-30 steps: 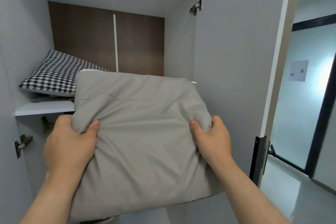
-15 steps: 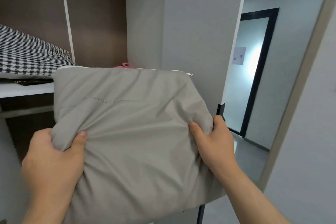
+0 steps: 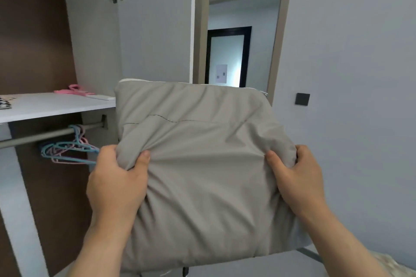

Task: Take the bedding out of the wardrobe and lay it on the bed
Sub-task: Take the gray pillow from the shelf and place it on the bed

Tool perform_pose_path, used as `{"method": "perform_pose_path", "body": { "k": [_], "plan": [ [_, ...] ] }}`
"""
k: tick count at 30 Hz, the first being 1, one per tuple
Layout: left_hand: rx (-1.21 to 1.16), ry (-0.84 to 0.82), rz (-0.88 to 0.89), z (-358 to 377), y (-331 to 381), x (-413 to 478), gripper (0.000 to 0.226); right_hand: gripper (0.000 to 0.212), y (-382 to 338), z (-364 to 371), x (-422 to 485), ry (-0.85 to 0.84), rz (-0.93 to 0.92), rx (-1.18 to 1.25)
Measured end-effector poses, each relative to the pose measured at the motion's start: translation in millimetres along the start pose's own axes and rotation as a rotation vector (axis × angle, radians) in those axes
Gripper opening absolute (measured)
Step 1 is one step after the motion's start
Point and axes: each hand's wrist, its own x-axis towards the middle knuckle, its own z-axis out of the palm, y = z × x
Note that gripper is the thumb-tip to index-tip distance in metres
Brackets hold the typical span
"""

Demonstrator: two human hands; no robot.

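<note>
A grey folded bedding bundle (image 3: 202, 164) with a zip along its top edge hangs in front of me, outside the wardrobe (image 3: 38, 36). My left hand (image 3: 117, 177) grips its left side with bunched fabric under the thumb. My right hand (image 3: 297, 175) grips its right side the same way. A corner of the black-and-white houndstooth pillow (image 3: 4, 103) shows on the white wardrobe shelf (image 3: 51, 105) at the far left.
Pink hangers (image 3: 74, 90) lie on the shelf; blue and pink hangers (image 3: 67, 148) hang on the rail (image 3: 45, 135) below. The open wardrobe door (image 3: 155, 29) stands behind the bundle. An open doorway (image 3: 238, 38) and a grey wall with a dark switch (image 3: 302, 99) lie to the right.
The bundle has come fully out of the wardrobe and swung right with my view; the houndstooth pillow has slid almost out of sight at the left. Both hands keep their grip.
</note>
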Motion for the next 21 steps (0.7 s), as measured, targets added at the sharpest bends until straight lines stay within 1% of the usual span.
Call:
{"method": "perform_pose_path", "body": {
  "k": [4, 7, 10, 13, 17, 21],
  "plan": [
    [-0.085, -0.070, 0.042, 33, 54, -45, 0.030, 0.027, 24, -82, -2, 0.110, 0.025, -0.053],
    [-0.129, -0.156, 0.061, 59, 88, -80, 0.030, 0.028, 45, -144, -10, 0.186, 0.070, -0.094],
    [-0.199, -0.229, 0.118, 85, 122, -119, 0.030, 0.030, 62, -203, -20, 0.278, 0.097, -0.148],
    [-0.293, -0.359, 0.147, 115, 164, -164, 0.030, 0.031, 80, -268, -34, 0.391, 0.142, -0.216],
    [-0.388, -0.533, 0.137, 160, 221, -229, 0.033, 0.032, 96, -359, -59, 0.559, 0.201, -0.330],
    [-0.499, -0.697, 0.161, 191, 280, -296, 0.033, 0.033, 106, -438, -90, 0.731, 0.263, -0.451]
  ]
}}
